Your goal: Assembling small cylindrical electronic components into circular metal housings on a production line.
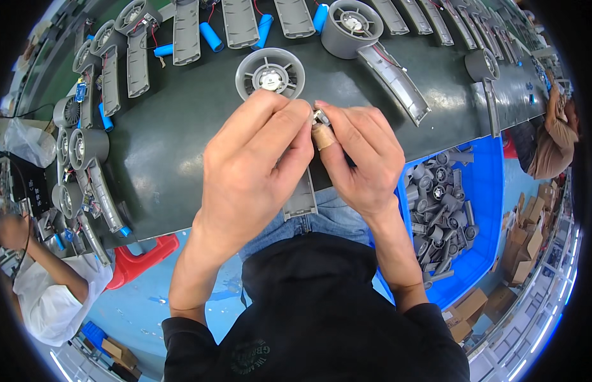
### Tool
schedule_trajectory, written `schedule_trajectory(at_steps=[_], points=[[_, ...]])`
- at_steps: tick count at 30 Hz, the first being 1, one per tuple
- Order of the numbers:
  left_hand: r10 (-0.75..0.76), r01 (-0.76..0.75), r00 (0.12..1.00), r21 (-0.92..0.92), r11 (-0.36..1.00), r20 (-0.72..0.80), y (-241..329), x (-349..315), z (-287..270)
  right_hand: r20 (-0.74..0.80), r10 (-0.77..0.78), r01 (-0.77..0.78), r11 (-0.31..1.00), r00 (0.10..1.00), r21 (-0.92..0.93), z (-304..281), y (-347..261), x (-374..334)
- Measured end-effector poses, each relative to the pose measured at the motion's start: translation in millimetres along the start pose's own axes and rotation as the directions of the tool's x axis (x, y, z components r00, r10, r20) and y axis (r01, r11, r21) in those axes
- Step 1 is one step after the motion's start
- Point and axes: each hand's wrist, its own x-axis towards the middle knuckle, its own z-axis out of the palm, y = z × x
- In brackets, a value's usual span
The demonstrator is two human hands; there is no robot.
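My left hand point(257, 156) and my right hand point(364, 153) meet fingertip to fingertip in front of me. Both are closed in a pinch. Between the right fingertips shows a small white-and-metal part point(320, 117), too small to name. The left fingertips press together beside it, hiding whatever is in them. A tan wrap point(322, 136) covers a right fingertip. Below the hands lies a grey handheld fan housing point(271, 72), its round head facing up with a white hub. Its open handle point(301, 201) runs towards me, largely hidden by my hands.
On the dark green table point(162, 146) stand several grey fan housings point(351, 27), some with blue battery cells point(211, 37) and wires. A blue bin point(487, 191) of grey fan parts is at my right. A red stool point(140, 260) and a co-worker's arm point(54, 270) are left; another person point(556, 143) is right.
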Motion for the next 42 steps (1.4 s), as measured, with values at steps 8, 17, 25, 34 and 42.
schedule_trajectory(at_steps=[8, 17, 25, 34, 42], points=[[0.130, -0.121, 0.990, 0.141, 0.983, -0.055, -3, -1, 6, 0.017, -0.008, 0.008, 1.000, 1.000, -0.006, -1, -1, 2], [0.049, -0.050, 0.999, 0.081, 0.995, 0.019, -1, 3, -2, -0.004, -0.067, 0.067, 0.997, 0.998, -0.024, 1, 4, -1], [0.131, -0.129, 0.991, 0.088, 0.988, -0.019, -4, 2, 2, -0.043, -0.034, 0.033, 0.999, 0.999, -0.028, 4, 3, -3], [0.095, -0.093, 0.995, 0.056, 0.994, -0.031, -4, 2, 3, -0.028, -0.019, 0.019, 1.000, 0.999, 0.006, 2, 2, -1], [-0.003, 0.002, 0.998, 0.022, 1.000, 0.057, 0, 2, -5, -0.018, -0.027, 0.027, 1.000, 0.999, 0.015, 1, 3, -2]])
